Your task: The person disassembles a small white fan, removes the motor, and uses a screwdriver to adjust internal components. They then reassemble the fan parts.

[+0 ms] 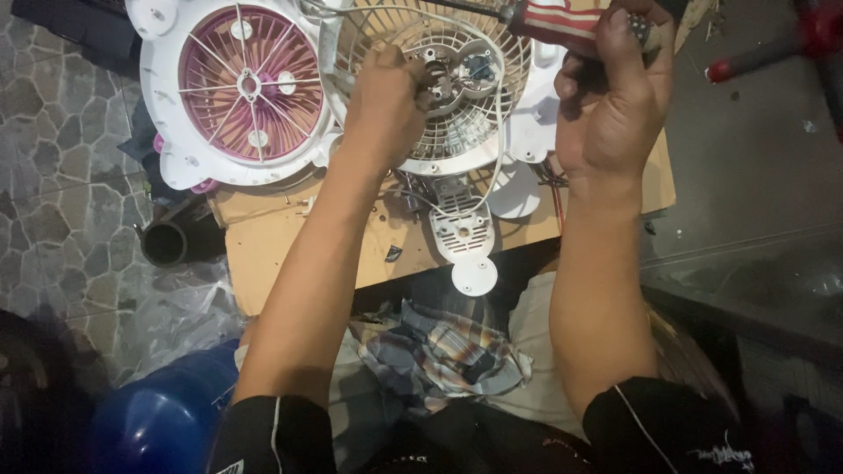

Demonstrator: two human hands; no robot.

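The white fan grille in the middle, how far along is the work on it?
Already apart: a grille with pink blades lies aside, and white cover pieces rest on the cardboard. In hand: the left hand pinches the hub of the white fan grille, while the right hand grips a red-handled screwdriver. Left: loose pieces remain unfitted.

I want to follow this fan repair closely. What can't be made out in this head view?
- Tip of the screwdriver: cut off by the top edge.
- What the left hand pinches at the white fan grille: hidden by its own fingers.
- Loose small parts on the cardboard: too small to identify.
- Right hand palm side: turned away.
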